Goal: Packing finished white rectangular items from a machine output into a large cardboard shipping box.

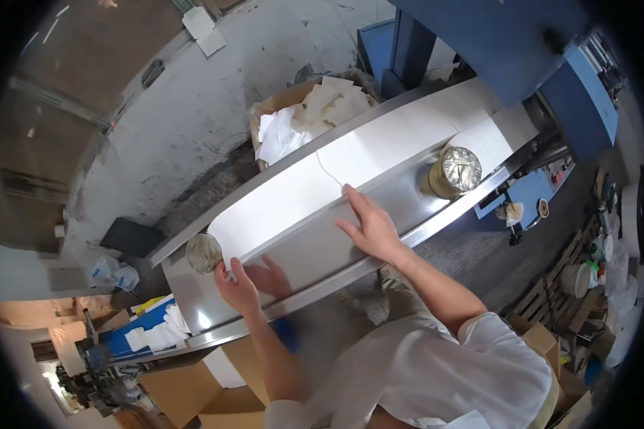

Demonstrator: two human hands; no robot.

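Note:
A long row of white paper sheets (286, 196) lies along a slanted metal trough (315, 247) in front of me. My right hand (371, 227) has its thumb and fingers apart, with the fingertips at the near edge of the row, beside a curved gap in it. My left hand (239, 287) is at the row's left end, fingers extended and slightly apart, close to a round, dull-grey wrapped block (204, 253) that stands against the papers. A foil-topped, yellowish cylinder (456, 171) sits at the trough's right part.
Behind the trough stands a box of crumpled waste paper (315, 114). Blue machinery (494, 50) rises at the far right end. An open cardboard box (193, 386) is below the trough at left. A wooden pallet (551, 279) and clutter lie on the right.

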